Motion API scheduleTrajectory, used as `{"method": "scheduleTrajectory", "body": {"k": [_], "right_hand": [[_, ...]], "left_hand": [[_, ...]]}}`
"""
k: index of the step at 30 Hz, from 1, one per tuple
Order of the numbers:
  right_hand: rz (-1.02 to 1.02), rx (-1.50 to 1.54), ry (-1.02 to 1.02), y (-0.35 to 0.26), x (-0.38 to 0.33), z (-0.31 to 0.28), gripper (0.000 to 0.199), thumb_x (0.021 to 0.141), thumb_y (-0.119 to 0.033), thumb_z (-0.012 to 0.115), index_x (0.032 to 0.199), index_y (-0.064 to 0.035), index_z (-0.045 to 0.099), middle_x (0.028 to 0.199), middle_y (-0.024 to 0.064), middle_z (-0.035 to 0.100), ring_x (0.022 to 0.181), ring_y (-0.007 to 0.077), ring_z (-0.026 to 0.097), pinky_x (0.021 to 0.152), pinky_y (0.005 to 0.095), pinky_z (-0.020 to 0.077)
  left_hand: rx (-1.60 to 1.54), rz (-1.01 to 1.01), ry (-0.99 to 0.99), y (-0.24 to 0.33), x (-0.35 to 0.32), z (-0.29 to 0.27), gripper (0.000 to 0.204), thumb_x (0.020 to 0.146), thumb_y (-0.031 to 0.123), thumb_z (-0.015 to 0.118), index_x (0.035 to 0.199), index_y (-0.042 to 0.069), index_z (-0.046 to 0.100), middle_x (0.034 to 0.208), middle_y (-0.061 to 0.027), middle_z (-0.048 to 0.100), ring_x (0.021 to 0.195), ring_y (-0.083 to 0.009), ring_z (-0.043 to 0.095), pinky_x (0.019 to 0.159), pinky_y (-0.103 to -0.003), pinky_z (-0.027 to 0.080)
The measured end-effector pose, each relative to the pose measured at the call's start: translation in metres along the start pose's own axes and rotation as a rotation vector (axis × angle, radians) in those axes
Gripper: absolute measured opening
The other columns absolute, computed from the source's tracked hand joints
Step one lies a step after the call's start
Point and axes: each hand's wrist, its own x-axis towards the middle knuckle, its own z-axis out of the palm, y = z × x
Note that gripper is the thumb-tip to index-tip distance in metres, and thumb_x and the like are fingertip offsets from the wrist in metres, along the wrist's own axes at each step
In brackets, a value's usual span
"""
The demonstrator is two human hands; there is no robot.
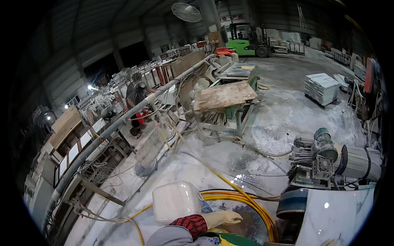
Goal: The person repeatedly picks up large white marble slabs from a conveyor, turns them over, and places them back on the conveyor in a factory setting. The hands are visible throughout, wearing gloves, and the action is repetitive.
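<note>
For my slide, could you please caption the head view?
Gloved hand beside a white plastic jug above coiled yellow hoses in a dusty stone workshop.

1. A cream rubber glove (221, 217) is worn over a red-and-black checked cuff (189, 224).
2. A translucent white plastic jug (176, 201) is seen beside it.
3. Bright yellow coiled hoses (246, 201) are laid on pale, dusty flooring.
4. A white, grey-veined marble slab (334, 215) is shown.
5. A green forklift (242, 46) is parked far off.

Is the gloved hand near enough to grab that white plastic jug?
Probably yes. The gloved hand lies right beside the white plastic jug, seemingly touching it, with nothing between them. Which hand it is, I cannot tell.
</note>
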Motion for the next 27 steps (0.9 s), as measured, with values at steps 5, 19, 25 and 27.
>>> {"method": "scheduleTrajectory", "body": {"k": [5,19,25,27], "right_hand": [[0.080,0.040,-0.038,0.010,0.008,-0.004,0.042,0.111,-0.033,0.065,0.127,0.0042,0.075,0.116,0.0233,0.080,0.096,0.0372,0.079,0.084,0.0462,0.0651],[0.035,-0.171,-0.068,0.010,-0.021,0.016,0.045,0.112,-0.035,0.065,0.137,0.0013,0.074,0.124,0.0210,0.079,0.106,0.0362,0.078,0.096,0.0469,0.0625],[-0.005,-0.344,-0.050,0.016,-0.050,0.034,0.038,0.111,-0.032,0.070,0.134,-0.0028,0.077,0.123,0.0161,0.080,0.107,0.0365,0.077,0.097,0.0489,0.0623],[0.069,-0.213,-0.116,0.028,-0.062,0.050,0.040,0.110,-0.034,0.070,0.135,-0.0032,0.076,0.126,0.0165,0.079,0.111,0.0373,0.075,0.100,0.0504,0.0603]], "left_hand": [[0.016,0.124,-0.015,0.025,0.014,-0.022,0.047,0.114,0.037,0.060,0.151,0.011,0.070,0.144,-0.0175,0.074,0.132,-0.0375,0.070,0.113,-0.047,0.056],[0.250,0.966,0.303,0.199,0.217,-0.077,0.059,0.100,0.019,0.072,0.154,0.002,0.055,0.157,-0.0261,0.057,0.148,-0.0481,0.052,0.130,-0.057,0.037],[0.205,1.323,0.342,0.209,0.334,-0.044,0.062,0.075,0.032,0.084,0.125,0.002,0.064,0.140,-0.0272,0.060,0.133,-0.0492,0.058,0.117,-0.063,0.043],[0.180,1.372,0.339,0.208,0.335,-0.044,0.059,0.075,0.033,0.082,0.122,0.002,0.065,0.138,-0.0272,0.061,0.133,-0.0502,0.058,0.116,-0.065,0.044]]}}
